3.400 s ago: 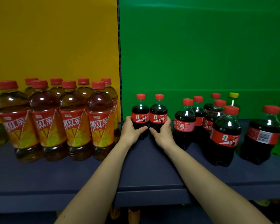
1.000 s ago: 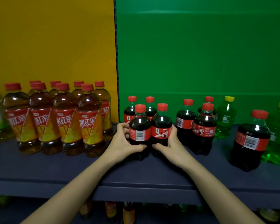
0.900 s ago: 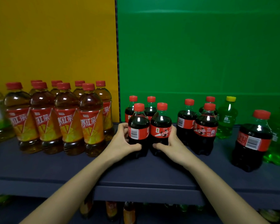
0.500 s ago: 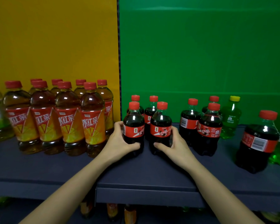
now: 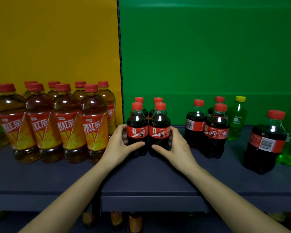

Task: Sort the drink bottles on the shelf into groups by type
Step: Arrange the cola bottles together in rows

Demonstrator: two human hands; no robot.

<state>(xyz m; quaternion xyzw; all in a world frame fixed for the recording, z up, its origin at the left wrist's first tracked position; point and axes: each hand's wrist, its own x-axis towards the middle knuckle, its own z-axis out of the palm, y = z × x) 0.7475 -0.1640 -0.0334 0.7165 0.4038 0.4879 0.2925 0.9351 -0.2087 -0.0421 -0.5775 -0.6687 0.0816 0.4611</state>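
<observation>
Cola bottles [image 5: 137, 126] in curled left hand [image 5: 119, 146] and right hand [image 5: 177, 147], tea bottles [image 5: 94, 128] beside.

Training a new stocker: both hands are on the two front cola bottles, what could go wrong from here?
The left grip and right grip hold the front cola bottles; pushed back, these may topple the rear cola pair close behind.
The left grip is close to the nearest iced tea bottle and may bump it.
A green soda bottle beside the other cola bottles at right may be missed.
</observation>
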